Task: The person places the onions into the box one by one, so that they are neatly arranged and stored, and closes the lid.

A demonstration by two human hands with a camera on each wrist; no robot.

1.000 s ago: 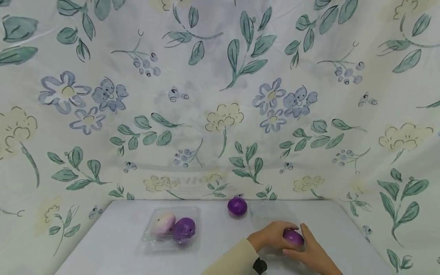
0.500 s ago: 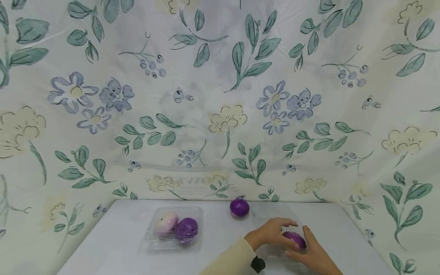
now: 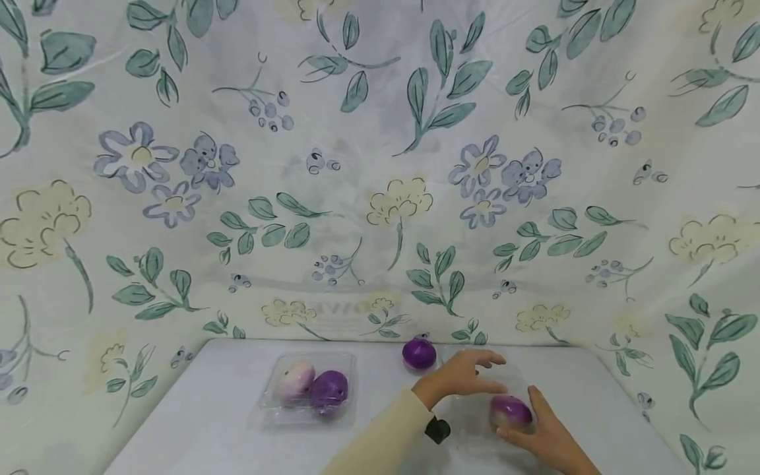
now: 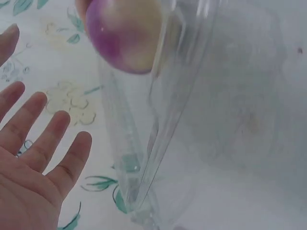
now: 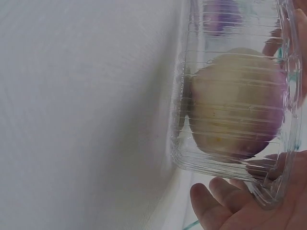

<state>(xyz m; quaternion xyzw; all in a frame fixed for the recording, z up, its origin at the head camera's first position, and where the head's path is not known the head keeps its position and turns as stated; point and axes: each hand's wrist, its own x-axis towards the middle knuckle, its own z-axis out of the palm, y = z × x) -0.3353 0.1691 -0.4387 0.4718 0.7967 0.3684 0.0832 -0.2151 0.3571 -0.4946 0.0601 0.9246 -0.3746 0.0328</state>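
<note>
A purple-and-white turnip (image 3: 510, 412) sits in an open clear plastic box (image 5: 230, 165) on the right of the table. My right hand (image 3: 549, 435) holds the turnip, thumb at its near side and fingers at its right. Some of that hand's fingers (image 5: 206, 201) show beside the box wall in the right wrist view. My left hand (image 3: 460, 377) hovers up and left of the turnip, apart from it, its fingers spread and holding nothing. In the left wrist view the turnip (image 4: 127, 33) appears beyond the clear plastic.
A purple turnip (image 3: 419, 355) stands at the table's back edge, left of the box. Farther left, another clear box (image 3: 267, 415) contains a pinkish-white turnip (image 3: 295, 380) and a purple one. A flowered cloth (image 3: 356, 264) hangs behind the white table (image 3: 196, 422).
My left hand has come off the turnip and moved up and left, its fingers spreading. More of the turnip now shows. The right hand has stayed at it.
</note>
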